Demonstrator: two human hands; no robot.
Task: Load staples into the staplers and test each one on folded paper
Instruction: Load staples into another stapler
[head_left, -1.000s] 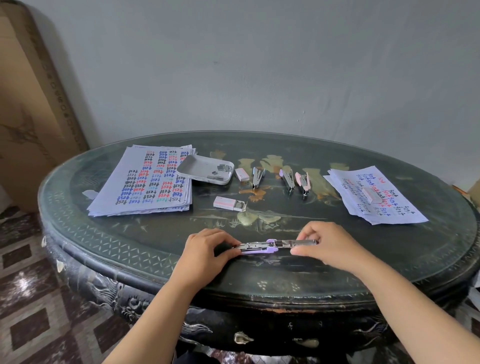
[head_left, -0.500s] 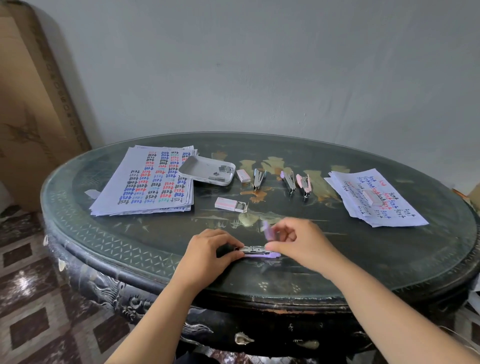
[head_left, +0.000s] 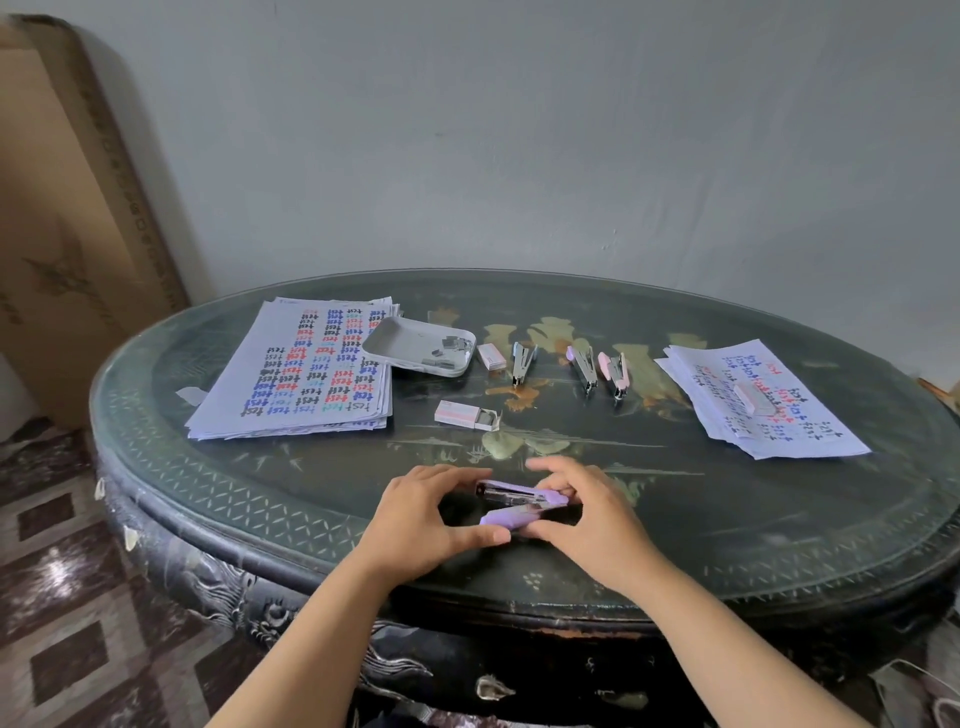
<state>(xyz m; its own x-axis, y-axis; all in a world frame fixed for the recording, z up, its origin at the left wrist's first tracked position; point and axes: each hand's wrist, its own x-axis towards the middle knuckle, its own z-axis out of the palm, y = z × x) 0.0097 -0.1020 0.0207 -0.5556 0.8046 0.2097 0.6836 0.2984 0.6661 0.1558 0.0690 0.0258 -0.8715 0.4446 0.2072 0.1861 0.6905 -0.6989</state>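
one held stapler, three lying staplers

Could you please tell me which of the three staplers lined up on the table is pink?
The rightmost stapler, closest to the right paper stack; the middle stapler is lilac, the left stapler bluish.

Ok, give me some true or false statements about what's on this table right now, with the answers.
1. The left hand and the right hand both grip the lilac plastic stapler. True.
2. The white rectangular tray is empty. False: silver staple strips lie in it.
3. The pink cardboard staple box lies open on the dark round table. True.
4. The pink-handled stapler rests in that tray. False: it lies on the bare table, to the tray's right.
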